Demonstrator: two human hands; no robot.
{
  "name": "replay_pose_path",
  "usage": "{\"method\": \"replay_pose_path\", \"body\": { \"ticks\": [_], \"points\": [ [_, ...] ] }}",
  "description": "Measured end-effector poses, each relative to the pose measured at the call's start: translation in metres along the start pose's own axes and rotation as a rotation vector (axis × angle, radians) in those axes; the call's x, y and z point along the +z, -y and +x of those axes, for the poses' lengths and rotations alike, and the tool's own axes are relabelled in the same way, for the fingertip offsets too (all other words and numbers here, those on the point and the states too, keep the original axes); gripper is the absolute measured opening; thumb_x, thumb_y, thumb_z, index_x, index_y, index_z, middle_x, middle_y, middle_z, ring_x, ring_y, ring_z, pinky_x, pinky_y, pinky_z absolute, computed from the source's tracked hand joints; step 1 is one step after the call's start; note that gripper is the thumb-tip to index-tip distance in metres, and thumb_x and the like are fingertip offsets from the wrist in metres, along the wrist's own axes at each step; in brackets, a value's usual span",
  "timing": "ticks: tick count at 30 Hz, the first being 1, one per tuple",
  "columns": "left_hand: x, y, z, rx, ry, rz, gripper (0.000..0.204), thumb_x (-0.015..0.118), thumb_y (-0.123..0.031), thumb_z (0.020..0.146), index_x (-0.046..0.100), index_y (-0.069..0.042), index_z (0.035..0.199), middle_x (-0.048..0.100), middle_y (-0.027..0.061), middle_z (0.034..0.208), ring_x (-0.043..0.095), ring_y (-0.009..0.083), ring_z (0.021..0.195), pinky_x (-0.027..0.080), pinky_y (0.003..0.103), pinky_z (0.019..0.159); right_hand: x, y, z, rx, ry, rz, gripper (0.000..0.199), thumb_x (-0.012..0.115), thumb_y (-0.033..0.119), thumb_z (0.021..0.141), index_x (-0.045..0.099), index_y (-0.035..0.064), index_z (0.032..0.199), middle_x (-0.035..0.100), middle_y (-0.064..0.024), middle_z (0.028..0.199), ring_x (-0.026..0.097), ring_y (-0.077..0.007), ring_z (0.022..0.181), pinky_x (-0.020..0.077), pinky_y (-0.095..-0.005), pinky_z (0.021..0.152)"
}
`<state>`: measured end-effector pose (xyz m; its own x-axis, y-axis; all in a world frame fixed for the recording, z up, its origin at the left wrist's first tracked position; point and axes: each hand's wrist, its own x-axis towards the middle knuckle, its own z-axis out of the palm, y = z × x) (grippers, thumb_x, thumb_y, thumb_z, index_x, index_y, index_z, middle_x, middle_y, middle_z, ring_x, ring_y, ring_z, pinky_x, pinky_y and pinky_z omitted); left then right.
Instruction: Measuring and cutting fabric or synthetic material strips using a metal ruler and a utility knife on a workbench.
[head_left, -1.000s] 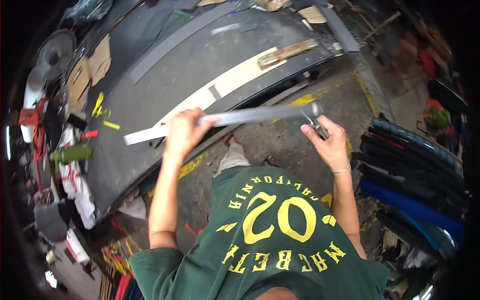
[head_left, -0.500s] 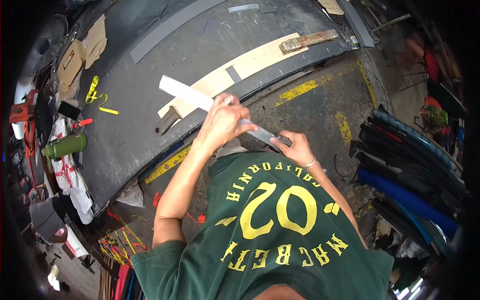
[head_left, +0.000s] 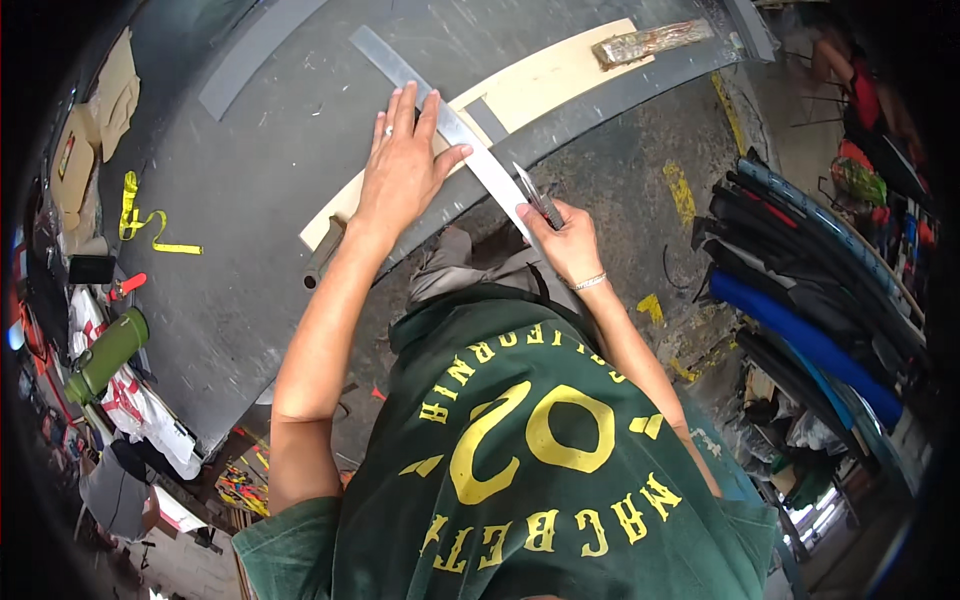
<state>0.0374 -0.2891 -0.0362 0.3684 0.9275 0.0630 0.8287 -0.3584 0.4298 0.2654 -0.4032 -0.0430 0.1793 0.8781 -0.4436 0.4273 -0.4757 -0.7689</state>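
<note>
A long metal ruler (head_left: 485,172) lies slantwise across a pale strip (head_left: 545,75) near the table's edge. My left hand (head_left: 405,165) rests flat with fingers stretched out, its fingertips and thumb along the ruler's left edge. At the ruler's near end, my right hand (head_left: 568,245) is closed round a utility knife (head_left: 541,203), blade pointing up and away; the thumb touches the ruler. A small dark grey piece (head_left: 487,120) lies across the pale strip, just right of the ruler. Beside my left forearm is a brown metal piece (head_left: 325,252), partly hidden.
A wrapped bar (head_left: 652,45) sits on the strip's far right end. On the dark table (head_left: 255,190) lie a yellow tape measure (head_left: 130,210), a grey strip (head_left: 255,55), a phone (head_left: 92,269) and a green cylinder (head_left: 108,355). Rolled materials (head_left: 805,340) are stacked at right.
The ruler has gone from being held in both hands to lying over the pale strip. My left hand has flattened beside it. The knife's blade now shows in my right hand.
</note>
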Motion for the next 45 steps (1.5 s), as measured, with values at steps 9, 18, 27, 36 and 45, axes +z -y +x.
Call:
{"method": "replay_pose_path", "body": {
  "ticks": [9, 18, 27, 36, 45],
  "points": [
    [0.027, -0.016, 0.035, -0.014, -0.027, 0.065, 0.09, 0.067, -0.061, 0.092, 0.043, 0.001, 0.153, 0.033, 0.022, 0.163, 0.028, 0.0396, 0.154, 0.024, 0.054, 0.125, -0.033, -0.008, 0.055, 0.19, 0.219, 0.314, 0.025, 0.079, 0.029, 0.095, 0.076, 0.0039, 0.092, 0.067, 0.0039, 0.074, 0.056, -0.006, 0.067, 0.0459, -0.0239, 0.063],
    [0.03, -0.021, 0.034, -0.039, -0.038, 0.05, 0.079, 0.07, -0.058, 0.091, 0.049, -0.007, 0.149, 0.04, 0.0143, 0.16, 0.031, 0.0341, 0.154, 0.022, 0.053, 0.127, -0.033, -0.002, 0.063, 0.195, 0.232, 0.44, 0.023, 0.081, 0.026, 0.093, 0.071, 0.0052, 0.089, 0.063, 0.0057, 0.081, 0.053, -0.0054, 0.076, 0.0442, -0.0235, 0.072],
    [0.026, -0.024, 0.033, -0.012, 0.004, 0.135, 0.086, 0.07, -0.06, 0.09, 0.047, -0.005, 0.152, 0.04, 0.0143, 0.161, 0.032, 0.0317, 0.154, 0.021, 0.053, 0.127, -0.035, 0.003, 0.06, 0.143, 0.218, 0.295, 0.024, 0.079, 0.026, 0.094, 0.072, 0.0026, 0.093, 0.066, 0.0027, 0.083, 0.057, -0.0075, 0.081, 0.0483, -0.0257, 0.078],
    [0.024, -0.029, 0.032, -0.017, 0.017, 0.108, 0.094, 0.076, -0.06, 0.085, 0.044, -0.006, 0.155, 0.037, 0.0143, 0.163, 0.03, 0.0319, 0.155, 0.02, 0.055, 0.127, -0.04, 0.003, 0.057, 0.221, 0.22, 0.361, 0.025, 0.083, 0.027, 0.092, 0.074, 0.0028, 0.094, 0.068, 0.0033, 0.085, 0.057, -0.0055, 0.079, 0.0479, -0.0239, 0.074],
    [0.025, -0.027, 0.032, -0.018, 0.003, 0.106, 0.092, 0.076, -0.059, 0.086, 0.044, -0.007, 0.155, 0.037, 0.0146, 0.164, 0.029, 0.0328, 0.155, 0.02, 0.053, 0.128, -0.034, 0.001, 0.058, 0.191, 0.176, 0.431, 0.022, 0.083, 0.024, 0.091, 0.074, 0.0046, 0.095, 0.069, 0.0035, 0.083, 0.057, -0.005, 0.076, 0.0484, -0.0236, 0.071]
  ]
}}
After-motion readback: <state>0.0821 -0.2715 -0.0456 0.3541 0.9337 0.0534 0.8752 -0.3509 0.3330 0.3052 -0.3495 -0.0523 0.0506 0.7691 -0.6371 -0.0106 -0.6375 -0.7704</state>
